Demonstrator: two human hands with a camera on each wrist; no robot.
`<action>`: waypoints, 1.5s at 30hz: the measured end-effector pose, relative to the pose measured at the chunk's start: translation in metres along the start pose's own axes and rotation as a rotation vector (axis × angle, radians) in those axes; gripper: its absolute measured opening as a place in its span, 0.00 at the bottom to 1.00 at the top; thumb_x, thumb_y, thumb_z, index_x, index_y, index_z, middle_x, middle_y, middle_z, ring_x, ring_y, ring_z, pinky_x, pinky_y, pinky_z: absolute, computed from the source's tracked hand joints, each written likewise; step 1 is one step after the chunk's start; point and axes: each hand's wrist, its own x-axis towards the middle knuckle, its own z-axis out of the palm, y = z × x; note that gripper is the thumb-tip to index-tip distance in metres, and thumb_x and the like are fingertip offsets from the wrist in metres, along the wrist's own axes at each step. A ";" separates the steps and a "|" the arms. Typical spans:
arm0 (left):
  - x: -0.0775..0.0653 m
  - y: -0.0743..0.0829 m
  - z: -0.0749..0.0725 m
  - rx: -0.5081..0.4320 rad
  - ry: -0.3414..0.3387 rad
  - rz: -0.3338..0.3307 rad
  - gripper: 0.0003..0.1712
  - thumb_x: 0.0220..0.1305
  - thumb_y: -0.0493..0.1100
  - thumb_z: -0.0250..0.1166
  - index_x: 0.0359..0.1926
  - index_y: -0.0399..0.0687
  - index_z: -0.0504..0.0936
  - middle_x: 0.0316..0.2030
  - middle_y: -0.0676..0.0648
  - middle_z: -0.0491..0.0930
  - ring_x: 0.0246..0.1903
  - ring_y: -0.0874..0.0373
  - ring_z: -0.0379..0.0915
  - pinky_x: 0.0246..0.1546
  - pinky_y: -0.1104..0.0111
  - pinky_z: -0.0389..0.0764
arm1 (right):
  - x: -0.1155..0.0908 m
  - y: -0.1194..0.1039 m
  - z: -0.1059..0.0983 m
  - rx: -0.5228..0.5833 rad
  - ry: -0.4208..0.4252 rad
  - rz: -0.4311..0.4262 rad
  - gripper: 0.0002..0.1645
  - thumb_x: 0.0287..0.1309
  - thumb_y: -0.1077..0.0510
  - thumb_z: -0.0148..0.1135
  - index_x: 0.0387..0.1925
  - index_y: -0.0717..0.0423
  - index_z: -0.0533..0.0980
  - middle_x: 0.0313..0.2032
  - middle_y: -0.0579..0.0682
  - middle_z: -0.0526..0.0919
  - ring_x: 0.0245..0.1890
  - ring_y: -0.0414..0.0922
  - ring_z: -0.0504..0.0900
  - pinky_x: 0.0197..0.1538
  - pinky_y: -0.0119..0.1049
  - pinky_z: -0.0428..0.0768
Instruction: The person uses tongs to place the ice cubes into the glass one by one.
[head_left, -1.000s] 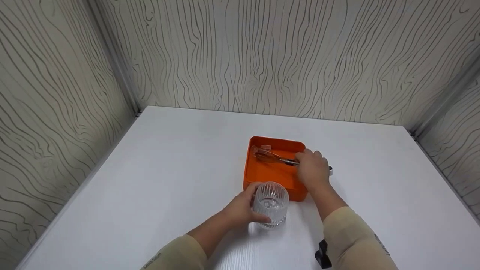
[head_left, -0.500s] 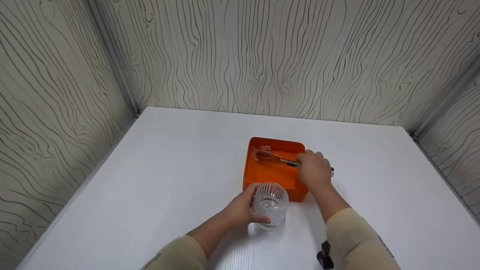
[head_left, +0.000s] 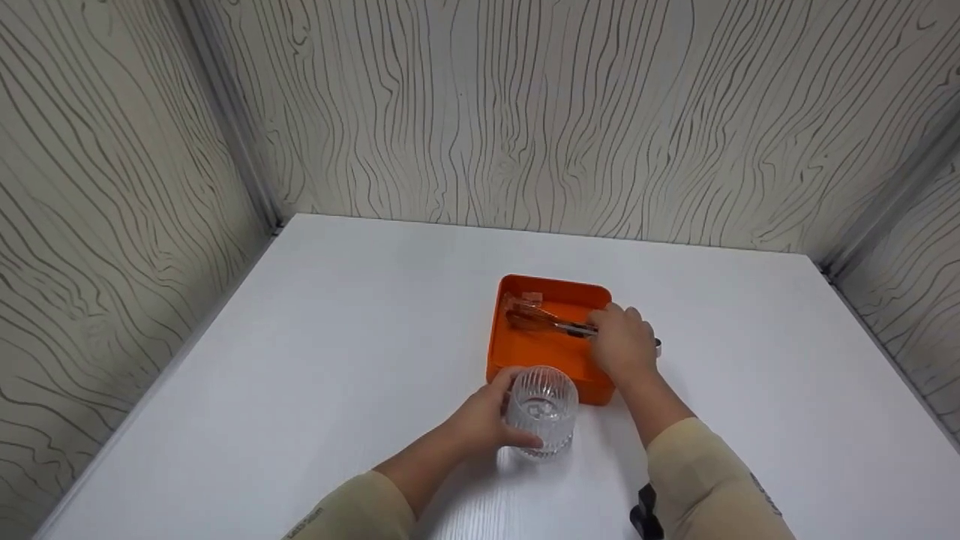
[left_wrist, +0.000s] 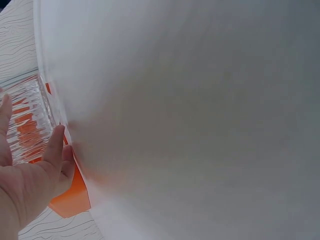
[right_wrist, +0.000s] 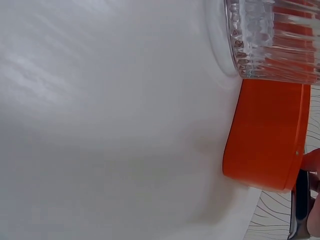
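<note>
My left hand (head_left: 478, 421) curls round a clear ribbed glass tumbler (head_left: 553, 429), thumb at its near side. The tumbler stands upright on the table, just in front of the orange tray (head_left: 517, 352), with something clear in its bottom. My right hand (head_left: 624, 345) grips metal tongs (head_left: 570, 328) by their dark handle at the tray's right side. Their head reaches over the tray floor to the left, close to small clear, ice-like pieces (head_left: 532, 298) in the far left corner. In the right wrist view the tongs' handle (right_wrist: 301, 200) shows beyond the tray wall (right_wrist: 265, 130).
The white table (head_left: 360, 315) surrounds the tray. Patterned panels (head_left: 487, 120) rise along its back and sides. A small black object (head_left: 646, 514) shows beside the right sleeve.
The right hand has shifted slightly left and toward the body, and the tongs' head sits a little lower in view. The left hand and tumbler have stayed put.
</note>
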 end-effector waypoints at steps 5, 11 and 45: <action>0.000 0.001 0.002 -0.006 0.001 -0.022 0.46 0.36 0.49 0.77 0.55 0.76 0.61 0.50 0.57 0.71 0.52 0.54 0.68 0.54 0.51 0.70 | -0.001 0.001 0.001 -0.001 0.001 -0.006 0.11 0.53 0.62 0.60 0.40 0.53 0.79 0.38 0.54 0.75 0.38 0.53 0.68 0.39 0.49 0.73; -0.001 0.001 0.000 0.003 0.000 -0.006 0.46 0.36 0.49 0.77 0.56 0.73 0.61 0.50 0.56 0.71 0.52 0.53 0.68 0.54 0.51 0.70 | -0.001 0.004 -0.001 -0.035 0.013 -0.014 0.11 0.53 0.62 0.60 0.40 0.53 0.79 0.36 0.55 0.76 0.36 0.53 0.69 0.38 0.47 0.73; -0.001 0.001 0.000 0.011 -0.002 -0.001 0.46 0.37 0.49 0.77 0.56 0.74 0.60 0.51 0.56 0.71 0.52 0.53 0.68 0.55 0.51 0.69 | -0.039 0.036 -0.069 0.122 -0.020 -0.153 0.08 0.52 0.63 0.64 0.35 0.49 0.82 0.29 0.46 0.76 0.32 0.47 0.70 0.32 0.39 0.75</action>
